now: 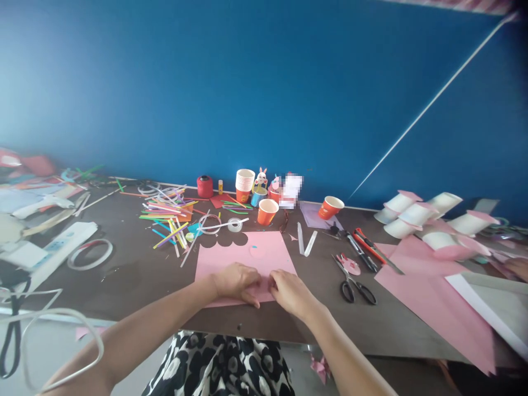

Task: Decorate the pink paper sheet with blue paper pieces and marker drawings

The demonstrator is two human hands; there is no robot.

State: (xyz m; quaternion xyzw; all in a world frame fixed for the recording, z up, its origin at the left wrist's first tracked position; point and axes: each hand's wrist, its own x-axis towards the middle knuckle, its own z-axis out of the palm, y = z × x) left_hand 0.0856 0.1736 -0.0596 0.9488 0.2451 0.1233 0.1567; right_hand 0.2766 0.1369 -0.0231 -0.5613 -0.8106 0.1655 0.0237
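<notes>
My left hand (238,280) rests on a pink paper sheet (231,257) lying in front of me, its fingers curled in and the thumb pointing down toward the sheet's near edge. Close beside it, my right hand (292,292) is closed in a pinch over the sheet's right part. Whatever sits between the fingertips is hidden or too small to make out. Scalloped bites are cut out of the sheet's far left edge. On its upper part lies a small round pink paper piece (258,252) with a blue spot.
Scissors (357,286), a box cutter (368,242) and larger pink paper (445,302) lie to the right, near white paper cups (416,213). Behind stand an orange cup (268,212) and stacked cups (245,184). Coloured straws (169,212), a tape roll (89,254) and cables are left. Another person's hand (517,268) shows far right.
</notes>
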